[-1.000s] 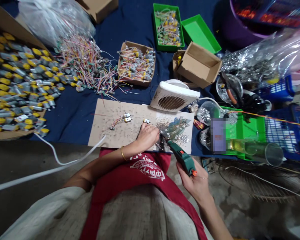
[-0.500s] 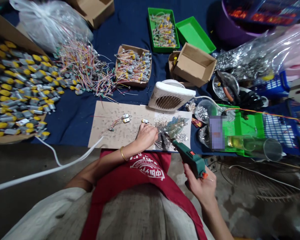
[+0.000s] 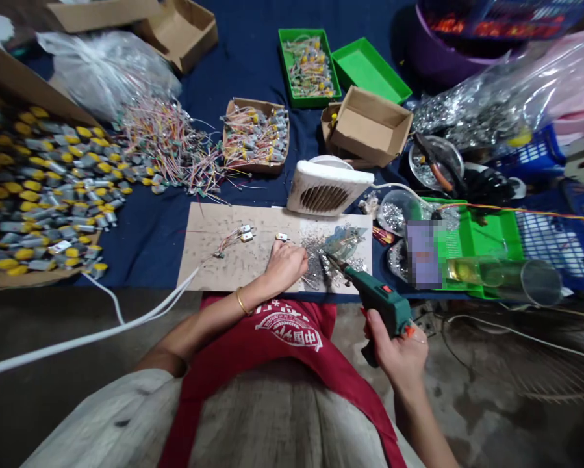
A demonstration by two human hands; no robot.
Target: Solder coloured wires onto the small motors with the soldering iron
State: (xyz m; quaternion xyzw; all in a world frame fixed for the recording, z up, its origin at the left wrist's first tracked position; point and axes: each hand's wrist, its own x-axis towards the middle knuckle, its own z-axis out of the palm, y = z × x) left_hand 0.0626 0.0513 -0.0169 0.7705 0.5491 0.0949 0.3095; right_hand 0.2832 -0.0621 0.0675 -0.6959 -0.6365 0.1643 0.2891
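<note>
My right hand (image 3: 403, 341) is wrapped around the handle of a green soldering gun (image 3: 382, 299). The gun's tip points left, over a heap of small shiny metal pieces (image 3: 314, 260) on the board. My left hand (image 3: 286, 265) rests on the cardboard sheet (image 3: 214, 276) at the heap's left edge, its fingers curled together; whatever they pinch is too small to make out. Just beyond its knuckles lies a small motor (image 3: 281, 237). Farther left, two wired motors (image 3: 245, 233) lie together with their wires trailing to a small circuit board (image 3: 219, 255).
A white vent fan (image 3: 328, 192) stands behind the board. Many yellow-capped motors (image 3: 38, 195) spill from a carton at left, beside a tangle of wired parts (image 3: 169, 143). On the right are a green tray (image 3: 499, 237), a clear cup (image 3: 540, 283) and a blue basket (image 3: 545, 240).
The soldering gun and my right hand have moved slightly right, drawing the tip back from my left fingers. My left hand stays in place. The camera view has shifted a little.
</note>
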